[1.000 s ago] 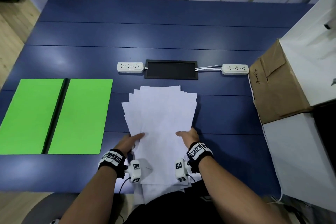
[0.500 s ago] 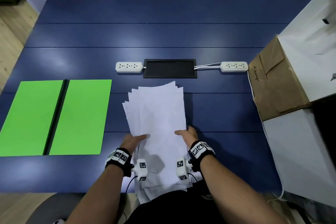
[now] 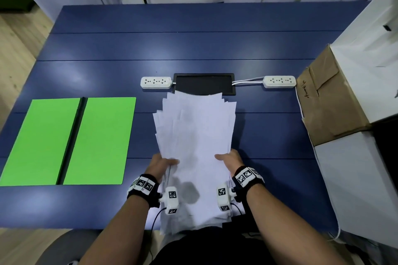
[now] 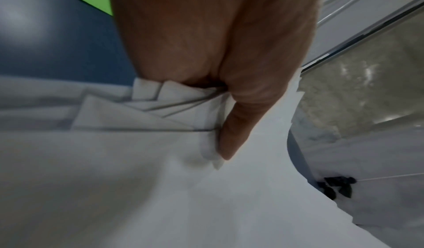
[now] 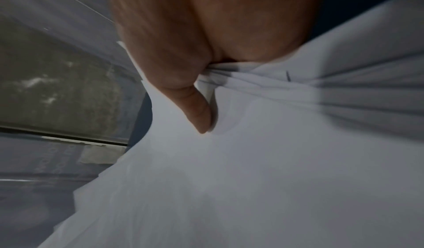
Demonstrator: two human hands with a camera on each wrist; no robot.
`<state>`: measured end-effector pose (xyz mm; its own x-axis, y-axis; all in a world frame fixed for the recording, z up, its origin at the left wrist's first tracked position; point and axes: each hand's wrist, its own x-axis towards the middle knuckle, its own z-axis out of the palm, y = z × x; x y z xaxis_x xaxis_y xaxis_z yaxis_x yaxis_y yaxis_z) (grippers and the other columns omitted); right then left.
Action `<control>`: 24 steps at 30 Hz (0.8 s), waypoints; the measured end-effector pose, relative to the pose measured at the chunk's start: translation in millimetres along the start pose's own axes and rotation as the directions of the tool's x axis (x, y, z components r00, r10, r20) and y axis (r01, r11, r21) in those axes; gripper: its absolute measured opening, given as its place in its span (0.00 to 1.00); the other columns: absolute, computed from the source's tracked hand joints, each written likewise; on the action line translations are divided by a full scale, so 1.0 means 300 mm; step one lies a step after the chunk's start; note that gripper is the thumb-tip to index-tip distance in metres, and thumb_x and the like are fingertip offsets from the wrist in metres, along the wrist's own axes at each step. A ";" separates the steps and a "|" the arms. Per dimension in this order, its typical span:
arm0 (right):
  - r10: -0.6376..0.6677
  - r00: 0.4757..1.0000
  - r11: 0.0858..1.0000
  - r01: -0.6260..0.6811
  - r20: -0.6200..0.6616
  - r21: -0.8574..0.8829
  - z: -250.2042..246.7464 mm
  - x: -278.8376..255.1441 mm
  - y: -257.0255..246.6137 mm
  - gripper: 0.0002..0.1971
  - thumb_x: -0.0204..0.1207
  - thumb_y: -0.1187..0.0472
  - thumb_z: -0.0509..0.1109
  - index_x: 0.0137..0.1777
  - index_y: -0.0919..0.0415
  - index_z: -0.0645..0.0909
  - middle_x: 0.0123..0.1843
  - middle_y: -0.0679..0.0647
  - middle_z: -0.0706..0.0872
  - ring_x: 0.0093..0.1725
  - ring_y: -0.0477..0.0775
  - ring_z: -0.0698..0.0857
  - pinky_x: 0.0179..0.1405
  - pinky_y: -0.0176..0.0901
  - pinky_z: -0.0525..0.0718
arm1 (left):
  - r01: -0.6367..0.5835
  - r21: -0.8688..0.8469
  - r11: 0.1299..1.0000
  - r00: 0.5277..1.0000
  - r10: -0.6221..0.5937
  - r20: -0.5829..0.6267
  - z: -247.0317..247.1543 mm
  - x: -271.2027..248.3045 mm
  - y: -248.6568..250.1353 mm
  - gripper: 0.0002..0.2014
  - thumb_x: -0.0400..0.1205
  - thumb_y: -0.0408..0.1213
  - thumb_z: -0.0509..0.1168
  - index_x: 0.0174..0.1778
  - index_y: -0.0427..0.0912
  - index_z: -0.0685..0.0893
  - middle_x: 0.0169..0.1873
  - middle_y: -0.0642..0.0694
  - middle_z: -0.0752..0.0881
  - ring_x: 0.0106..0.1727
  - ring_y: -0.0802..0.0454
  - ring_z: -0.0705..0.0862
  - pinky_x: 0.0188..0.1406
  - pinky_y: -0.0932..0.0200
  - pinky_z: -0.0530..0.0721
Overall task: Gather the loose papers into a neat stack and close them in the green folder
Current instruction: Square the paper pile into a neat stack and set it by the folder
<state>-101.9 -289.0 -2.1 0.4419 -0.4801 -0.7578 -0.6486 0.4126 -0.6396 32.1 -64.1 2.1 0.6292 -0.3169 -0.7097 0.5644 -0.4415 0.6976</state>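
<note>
Fanned white paper sheets betw. gripping L hand & R hand, thumbs on top; open green folder well to L.

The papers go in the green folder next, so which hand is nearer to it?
Left. The left hand grips the papers' edge beside the green folder; the right hand holds their far edge.

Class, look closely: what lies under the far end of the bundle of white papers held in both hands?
The papers cover the near edge of the black panel set in the blue table. Whether they touch it cannot be told. Both hands grip the sides.
</note>
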 end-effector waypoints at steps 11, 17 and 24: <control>-0.565 0.793 0.758 0.608 -0.228 0.237 -0.090 -0.254 -0.362 0.10 0.77 0.69 0.76 0.48 0.53 0.82 0.46 0.38 0.87 0.41 0.21 0.86 0.45 0.16 0.77 | -0.557 -0.189 0.809 0.829 0.525 -0.192 0.097 -0.164 0.377 0.17 0.76 0.15 0.70 0.59 0.34 0.87 0.47 0.48 0.92 0.47 0.58 0.90 0.50 0.64 0.86; -0.541 0.822 0.779 0.569 -0.176 0.263 -0.097 -0.202 -0.293 0.15 0.76 0.72 0.77 0.53 0.52 0.83 0.51 0.41 0.89 0.46 0.26 0.88 0.48 0.18 0.80 | -0.533 -0.172 0.828 0.843 0.502 -0.195 0.123 -0.140 0.317 0.17 0.75 0.17 0.72 0.59 0.32 0.86 0.46 0.46 0.91 0.46 0.58 0.90 0.48 0.62 0.85; -0.560 0.827 0.816 0.562 -0.059 0.136 -0.194 -0.158 -0.308 0.17 0.69 0.75 0.81 0.52 0.55 0.87 0.50 0.52 0.93 0.52 0.50 0.92 0.61 0.48 0.88 | -0.502 -0.170 0.848 0.864 0.502 -0.046 0.068 -0.140 0.334 0.19 0.74 0.19 0.74 0.56 0.43 0.89 0.48 0.44 0.93 0.51 0.43 0.91 0.52 0.46 0.86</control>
<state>-99.0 -349.3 100.4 0.6919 -0.6733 -0.2607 -0.1964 0.1721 -0.9653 51.4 -112.1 100.0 0.8515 -0.4565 -0.2580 0.2534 -0.0726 0.9646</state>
